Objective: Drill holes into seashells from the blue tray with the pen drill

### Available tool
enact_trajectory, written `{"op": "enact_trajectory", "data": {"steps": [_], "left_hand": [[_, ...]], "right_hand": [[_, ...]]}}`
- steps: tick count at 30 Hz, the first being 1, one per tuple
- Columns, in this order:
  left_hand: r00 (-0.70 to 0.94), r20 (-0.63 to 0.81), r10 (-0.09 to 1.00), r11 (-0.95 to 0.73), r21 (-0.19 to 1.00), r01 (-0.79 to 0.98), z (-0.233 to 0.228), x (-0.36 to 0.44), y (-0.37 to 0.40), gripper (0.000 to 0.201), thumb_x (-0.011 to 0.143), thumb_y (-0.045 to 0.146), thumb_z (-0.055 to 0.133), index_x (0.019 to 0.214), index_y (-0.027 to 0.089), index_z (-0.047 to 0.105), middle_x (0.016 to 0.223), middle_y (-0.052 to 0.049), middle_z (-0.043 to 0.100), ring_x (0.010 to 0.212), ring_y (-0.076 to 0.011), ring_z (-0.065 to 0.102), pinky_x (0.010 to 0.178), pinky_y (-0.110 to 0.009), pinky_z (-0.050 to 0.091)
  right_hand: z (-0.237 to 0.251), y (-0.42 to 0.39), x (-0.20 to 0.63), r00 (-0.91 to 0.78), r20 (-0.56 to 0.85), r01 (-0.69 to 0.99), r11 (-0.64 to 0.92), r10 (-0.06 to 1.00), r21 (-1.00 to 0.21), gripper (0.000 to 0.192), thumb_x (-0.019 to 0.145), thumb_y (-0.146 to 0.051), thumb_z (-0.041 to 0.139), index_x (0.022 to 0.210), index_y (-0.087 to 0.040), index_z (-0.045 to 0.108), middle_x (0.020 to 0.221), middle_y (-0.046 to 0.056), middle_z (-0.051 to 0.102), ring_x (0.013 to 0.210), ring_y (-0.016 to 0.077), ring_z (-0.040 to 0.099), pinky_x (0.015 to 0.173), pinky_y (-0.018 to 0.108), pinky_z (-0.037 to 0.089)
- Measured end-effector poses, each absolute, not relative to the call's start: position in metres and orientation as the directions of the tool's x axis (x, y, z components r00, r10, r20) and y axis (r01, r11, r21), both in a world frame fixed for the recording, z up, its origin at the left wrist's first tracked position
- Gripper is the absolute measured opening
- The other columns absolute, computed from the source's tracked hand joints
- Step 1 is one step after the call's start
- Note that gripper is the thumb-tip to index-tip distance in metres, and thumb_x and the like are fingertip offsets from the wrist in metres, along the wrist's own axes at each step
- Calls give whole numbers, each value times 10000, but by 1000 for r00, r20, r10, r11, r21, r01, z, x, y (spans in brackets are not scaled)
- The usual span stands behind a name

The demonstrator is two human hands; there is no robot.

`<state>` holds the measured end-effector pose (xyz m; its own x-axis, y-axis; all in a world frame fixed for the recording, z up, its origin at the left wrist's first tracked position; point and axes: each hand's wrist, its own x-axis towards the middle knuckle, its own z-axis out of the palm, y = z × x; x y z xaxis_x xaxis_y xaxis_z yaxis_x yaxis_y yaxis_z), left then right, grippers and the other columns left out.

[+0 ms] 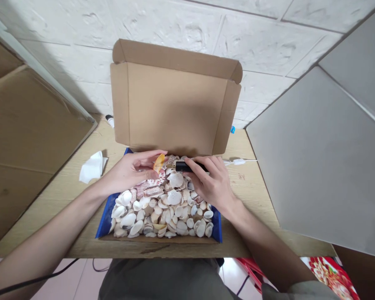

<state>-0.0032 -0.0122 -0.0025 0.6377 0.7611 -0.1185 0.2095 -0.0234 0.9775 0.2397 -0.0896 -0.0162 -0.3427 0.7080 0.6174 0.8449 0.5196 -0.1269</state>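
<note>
The left hand [129, 170] pinches an orange shell [158, 162] over the open box [175, 108]; the right hand [211, 179] grips a black tool [187, 166] against it. The heap of shells [162, 208] below looks unworked, so most remains.

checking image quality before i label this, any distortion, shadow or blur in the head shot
Head view: wide-angle bending at the edges, forearms stretched toward the bottom corners; soft, even light with a faint shadow on the wall behind the open box lid; the left hand with the orange shell and the right hand with the black tool look sharp, no glare.
</note>
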Motion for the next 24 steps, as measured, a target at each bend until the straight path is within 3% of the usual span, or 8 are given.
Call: {"op": "enact_trajectory", "data": {"steps": [13,18,24], "left_hand": [[672,-219,707,26,958,285,8,5,-20,576,745,209,700,1296,115,564,1128,-107,715,995,-235,683,872,-359,551],[640,-173,748,0,965,261,6,6,-21,603,740,283,728,1306,148,572,1129,-105,710,1021,-249,674,896,-380,545],[651,-160,742,-39,959,280,3,5,-22,638,752,323,728,1339,147,554,1106,-135,713,987,-262,684,878,-403,551]], "right_hand": [[-9,-90,230,-476,407,799,577,780,-171,345,976,-346,443,1183,-99,567,902,105,676,789,183,611,698,322,527],[-9,-91,231,-471,392,801,570,790,-186,359,983,-368,421,1154,-87,563,805,71,647,699,160,604,607,284,512],[-10,-90,231,-469,387,795,570,794,-206,359,988,-363,407,1154,-84,560,829,79,661,711,163,616,619,292,521]]}}
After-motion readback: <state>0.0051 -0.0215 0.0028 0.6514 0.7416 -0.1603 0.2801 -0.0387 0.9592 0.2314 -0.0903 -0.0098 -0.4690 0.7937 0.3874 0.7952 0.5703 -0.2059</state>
